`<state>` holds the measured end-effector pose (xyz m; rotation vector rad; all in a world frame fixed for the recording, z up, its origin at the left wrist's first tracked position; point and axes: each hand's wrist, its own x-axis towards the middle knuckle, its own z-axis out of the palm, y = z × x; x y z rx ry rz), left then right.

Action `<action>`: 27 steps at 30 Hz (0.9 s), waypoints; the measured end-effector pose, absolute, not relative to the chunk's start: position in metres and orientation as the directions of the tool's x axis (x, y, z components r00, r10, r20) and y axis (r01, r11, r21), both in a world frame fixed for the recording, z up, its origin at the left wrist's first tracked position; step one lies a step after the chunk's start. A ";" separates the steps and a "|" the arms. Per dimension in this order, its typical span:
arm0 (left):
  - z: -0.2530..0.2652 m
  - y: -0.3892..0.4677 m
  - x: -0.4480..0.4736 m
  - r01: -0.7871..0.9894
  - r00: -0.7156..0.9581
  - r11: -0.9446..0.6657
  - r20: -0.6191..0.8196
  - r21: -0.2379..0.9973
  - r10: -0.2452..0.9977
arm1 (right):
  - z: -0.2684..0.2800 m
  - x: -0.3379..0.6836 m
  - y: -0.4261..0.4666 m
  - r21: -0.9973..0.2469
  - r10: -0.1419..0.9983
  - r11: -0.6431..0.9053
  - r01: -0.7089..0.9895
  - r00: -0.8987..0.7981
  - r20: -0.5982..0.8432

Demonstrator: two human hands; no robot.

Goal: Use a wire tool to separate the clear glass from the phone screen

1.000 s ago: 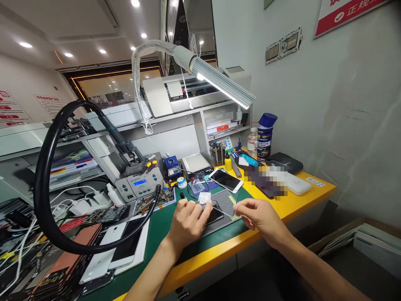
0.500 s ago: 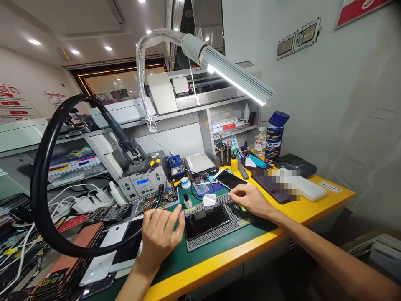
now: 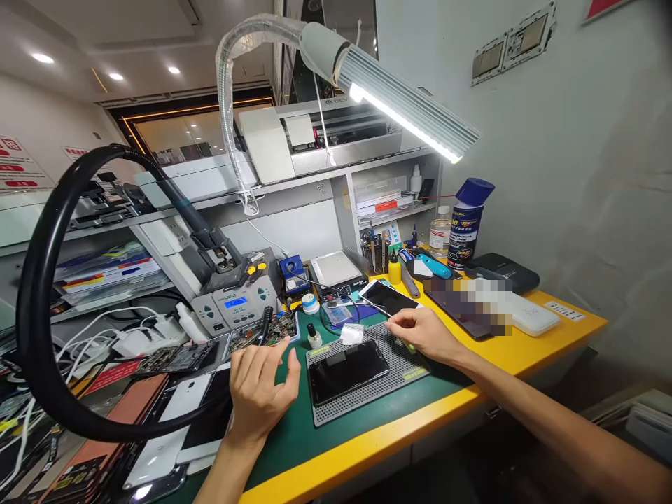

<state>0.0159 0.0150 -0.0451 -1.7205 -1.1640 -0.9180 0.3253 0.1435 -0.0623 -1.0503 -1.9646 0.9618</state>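
Centrally, black phone (image 3: 348, 374): lying flat, dark glass up, on the grey mat (image 3: 402, 378), between the two hands.
Left hand (image 3: 264, 381): raised just left of that phone — fingers loosely bent, thumb spread away from them.
Right hand (image 3: 423, 334): thumb and fingertips pinching a thin tool (image 3: 381, 311) — too small to tell which kind — above the mat's far right part.
White packet (image 3: 352, 334): at the black phone's far edge.
Bottle (image 3: 313, 337): black-capped, upright, just beyond the mat's far left corner.
Lamp (image 3: 402, 101): lit, overhead.
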 end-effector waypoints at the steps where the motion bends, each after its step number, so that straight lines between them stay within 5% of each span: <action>1: -0.045 0.015 0.016 0.947 0.299 -0.215 0.895 -0.237 0.332 | -0.062 0.325 0.143 -0.851 0.876 0.390 0.353 -0.427 0.225; 27: -0.053 0.015 0.019 0.965 0.206 -0.235 0.899 -0.120 0.386 | -0.059 0.295 0.173 -0.862 0.847 0.360 0.357 -0.512 0.142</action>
